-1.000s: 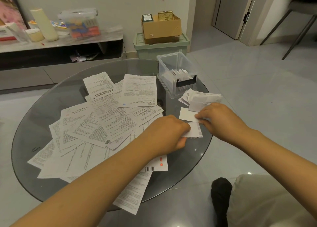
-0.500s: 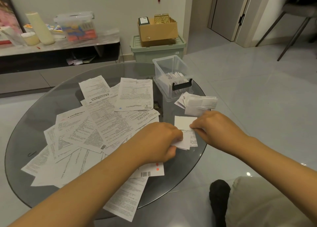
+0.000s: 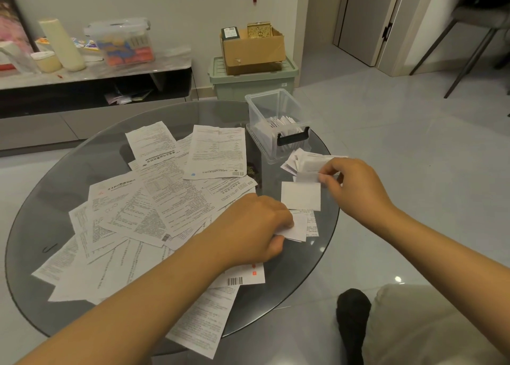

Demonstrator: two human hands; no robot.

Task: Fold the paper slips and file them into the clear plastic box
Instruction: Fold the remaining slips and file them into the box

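A clear plastic box [image 3: 262, 107] with a black handle stands at the far right of the round glass table [image 3: 69, 157]; folded slips stand inside it. My left hand [image 3: 256, 226] pinches a small folded slip [image 3: 299, 226] near the table's right edge. My right hand [image 3: 356, 188] is lifted beside a small pile of folded slips [image 3: 306, 161] and pinches the edge of one of them. A blank folded white slip [image 3: 300, 196] lies flat between my hands. Many unfolded printed sheets [image 3: 154, 207] cover the table's left and middle.
A green storage bin [image 3: 248, 85] with a cardboard box [image 3: 254, 47] on top stands on the floor behind the table. A low TV bench [image 3: 96, 72] with containers runs along the wall at left. My knee [image 3: 430, 326] and a black sock [image 3: 353, 317] are at lower right.
My right hand has left the slip it held with my left hand and moved up and right to the small pile. My left hand still holds the folded slip.
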